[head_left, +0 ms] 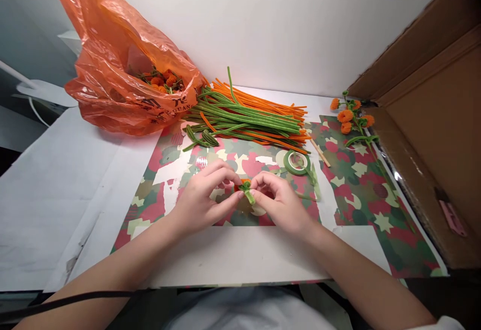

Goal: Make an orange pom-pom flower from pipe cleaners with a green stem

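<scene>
Both hands meet over the patterned mat [150, 189], closed on a small pipe-cleaner flower [245, 186]. Its orange part is mostly hidden behind green pipe cleaner, and a short green end points down toward me. My left hand [205, 197] pinches it from the left between thumb and fingers. From the right, my right hand [283, 202] grips it with thumb and bent fingers. Just beyond the hands lie bundles of green pipe cleaners [251, 118] and orange pipe cleaners [266, 103]. A roll of green floral tape [296, 162] lies past my right hand, its loose end trailing.
An orange plastic bag [108, 89] holding orange flowers stands at the back left. Bent dark green pieces [203, 139] lie near it. To the right are a wooden stick [320, 153], a flower sprig [345, 116], a cardboard box [432, 79] and a pink cutter [451, 215].
</scene>
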The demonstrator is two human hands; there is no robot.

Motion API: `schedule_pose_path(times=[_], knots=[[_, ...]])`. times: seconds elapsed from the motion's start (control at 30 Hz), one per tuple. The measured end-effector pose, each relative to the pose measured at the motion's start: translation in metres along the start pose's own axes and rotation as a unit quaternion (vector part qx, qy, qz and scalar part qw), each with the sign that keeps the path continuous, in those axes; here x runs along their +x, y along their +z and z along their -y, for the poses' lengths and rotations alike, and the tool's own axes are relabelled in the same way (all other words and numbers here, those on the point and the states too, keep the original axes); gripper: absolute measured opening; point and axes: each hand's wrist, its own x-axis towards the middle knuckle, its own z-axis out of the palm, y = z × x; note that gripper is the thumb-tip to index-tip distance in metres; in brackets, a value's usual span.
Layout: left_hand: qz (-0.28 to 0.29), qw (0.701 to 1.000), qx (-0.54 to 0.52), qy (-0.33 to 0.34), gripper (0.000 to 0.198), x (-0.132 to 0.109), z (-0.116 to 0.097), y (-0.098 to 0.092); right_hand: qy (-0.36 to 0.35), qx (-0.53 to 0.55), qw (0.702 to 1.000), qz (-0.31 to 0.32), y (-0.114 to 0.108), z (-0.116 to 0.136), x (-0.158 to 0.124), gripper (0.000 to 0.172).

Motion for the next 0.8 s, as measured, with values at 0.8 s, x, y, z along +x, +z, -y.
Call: schedule_pose_path(times=[0.8], knots=[[0.132, 0.909, -0.376, -0.124, 0.016, -0.001, -0.004, -0.006, -0.232, -0.086, 0.968, 0.046, -0.018, 0.002, 0.002, 0.022]])
